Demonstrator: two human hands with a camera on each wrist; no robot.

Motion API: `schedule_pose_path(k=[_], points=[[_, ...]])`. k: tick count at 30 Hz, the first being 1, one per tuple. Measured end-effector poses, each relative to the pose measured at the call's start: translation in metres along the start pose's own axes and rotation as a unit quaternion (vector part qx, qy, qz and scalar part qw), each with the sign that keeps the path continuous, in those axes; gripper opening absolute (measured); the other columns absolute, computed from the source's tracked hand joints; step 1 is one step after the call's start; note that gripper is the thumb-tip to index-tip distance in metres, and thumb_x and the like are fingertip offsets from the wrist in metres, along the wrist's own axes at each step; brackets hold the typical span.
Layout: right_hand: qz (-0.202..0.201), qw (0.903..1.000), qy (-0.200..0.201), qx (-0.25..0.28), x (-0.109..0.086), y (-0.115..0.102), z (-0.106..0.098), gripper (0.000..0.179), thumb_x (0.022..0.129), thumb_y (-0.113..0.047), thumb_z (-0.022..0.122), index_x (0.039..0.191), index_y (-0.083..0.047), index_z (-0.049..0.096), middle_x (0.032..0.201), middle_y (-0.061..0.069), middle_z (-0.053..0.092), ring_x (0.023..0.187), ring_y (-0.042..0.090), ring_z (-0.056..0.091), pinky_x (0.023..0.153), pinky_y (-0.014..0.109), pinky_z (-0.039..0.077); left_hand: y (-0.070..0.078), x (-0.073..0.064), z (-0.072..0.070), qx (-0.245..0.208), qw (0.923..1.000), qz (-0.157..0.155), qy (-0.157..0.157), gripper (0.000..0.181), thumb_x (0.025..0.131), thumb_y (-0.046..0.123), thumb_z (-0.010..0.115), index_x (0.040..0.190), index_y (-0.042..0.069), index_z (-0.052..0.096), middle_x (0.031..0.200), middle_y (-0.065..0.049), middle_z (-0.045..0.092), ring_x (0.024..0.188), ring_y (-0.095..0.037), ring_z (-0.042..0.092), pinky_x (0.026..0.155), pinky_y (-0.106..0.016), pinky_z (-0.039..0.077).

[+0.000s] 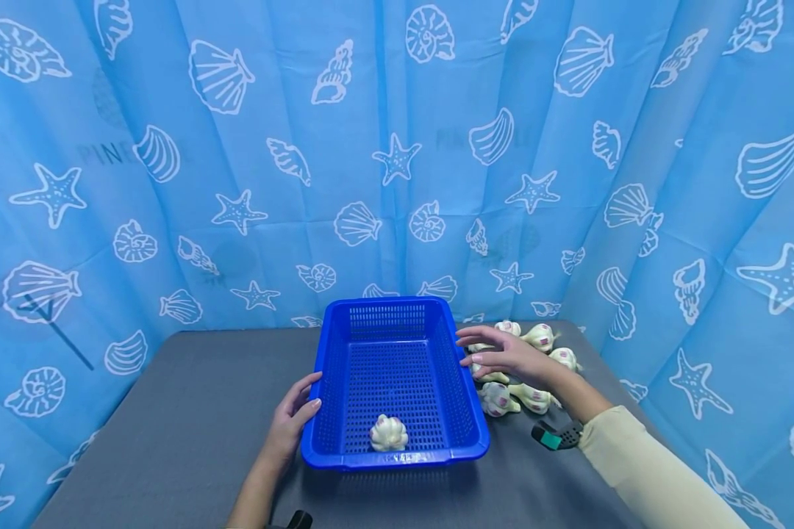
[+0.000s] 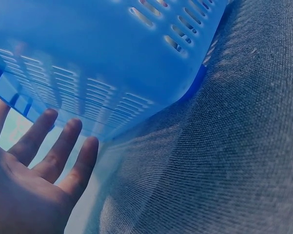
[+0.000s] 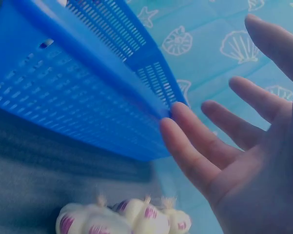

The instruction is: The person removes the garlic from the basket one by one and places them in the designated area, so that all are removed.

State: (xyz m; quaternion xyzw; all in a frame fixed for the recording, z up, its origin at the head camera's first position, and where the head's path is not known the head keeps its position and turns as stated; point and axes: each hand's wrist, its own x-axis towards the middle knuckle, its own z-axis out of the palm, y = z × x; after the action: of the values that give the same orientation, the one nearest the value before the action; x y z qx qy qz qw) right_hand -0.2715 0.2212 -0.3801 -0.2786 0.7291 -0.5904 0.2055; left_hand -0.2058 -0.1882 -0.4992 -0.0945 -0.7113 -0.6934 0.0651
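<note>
A blue plastic basket (image 1: 403, 461) with slotted walls stands on the grey table. One white garlic bulb (image 1: 389, 433) lies inside it, by the near wall. My left hand (image 1: 287, 426) is at the basket's left side, its fingertips right at the rim; in the left wrist view the fingers (image 2: 58, 153) stretch out loosely along the outer wall. Over the right rim hovers my right hand (image 1: 512, 358), fingers spread and holding nothing. Beneath and beside it, several garlic bulbs (image 1: 496, 399) with purple marks sit to the right of the basket, some partly hidden by the hand.
Grey cloth (image 1: 218, 397) covers the table. A blue curtain (image 1: 265, 176) printed with white shells and starfish hangs behind and along both sides, close to the basket's far end. A black strap with a green patch (image 1: 551, 440) shows below the right wrist.
</note>
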Motion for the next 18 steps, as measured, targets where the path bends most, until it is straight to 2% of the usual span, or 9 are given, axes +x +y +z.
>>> schedule_pose_path(k=[4,8,18], points=[[0.003,0.9996,-0.027,0.005,0.009,-0.004,0.002,0.053,0.099,-0.01,0.05,0.145,0.007,0.029,0.142,0.037,0.031,0.12,0.049,0.049,0.091,0.059,0.045,-0.001,0.001,0.0,0.001,1.0,-0.006,0.003,0.048,0.097,0.02,0.056,0.143,0.016,0.046,0.145,-0.022,0.042,0.126,-0.044,0.045,0.092,-0.061,0.043],[0.016,0.9984,-0.054,0.005,0.017,-0.01,0.005,0.052,0.099,-0.008,0.051,0.145,0.006,0.032,0.141,0.032,0.037,0.12,0.048,0.05,0.093,0.057,0.044,-0.002,0.001,0.0,0.0,1.0,-0.007,0.004,0.048,0.096,0.02,0.056,0.143,0.016,0.046,0.145,-0.022,0.042,0.126,-0.044,0.045,0.093,-0.061,0.043],[0.081,0.9903,-0.11,-0.024,0.041,-0.024,0.015,0.052,0.096,-0.014,0.06,0.143,-0.001,0.042,0.136,0.021,0.048,0.118,0.041,0.055,0.095,0.055,0.043,-0.002,0.001,0.001,-0.003,1.0,-0.004,0.002,0.047,0.097,0.018,0.055,0.143,0.016,0.046,0.144,-0.021,0.043,0.125,-0.042,0.046,0.093,-0.059,0.043]])
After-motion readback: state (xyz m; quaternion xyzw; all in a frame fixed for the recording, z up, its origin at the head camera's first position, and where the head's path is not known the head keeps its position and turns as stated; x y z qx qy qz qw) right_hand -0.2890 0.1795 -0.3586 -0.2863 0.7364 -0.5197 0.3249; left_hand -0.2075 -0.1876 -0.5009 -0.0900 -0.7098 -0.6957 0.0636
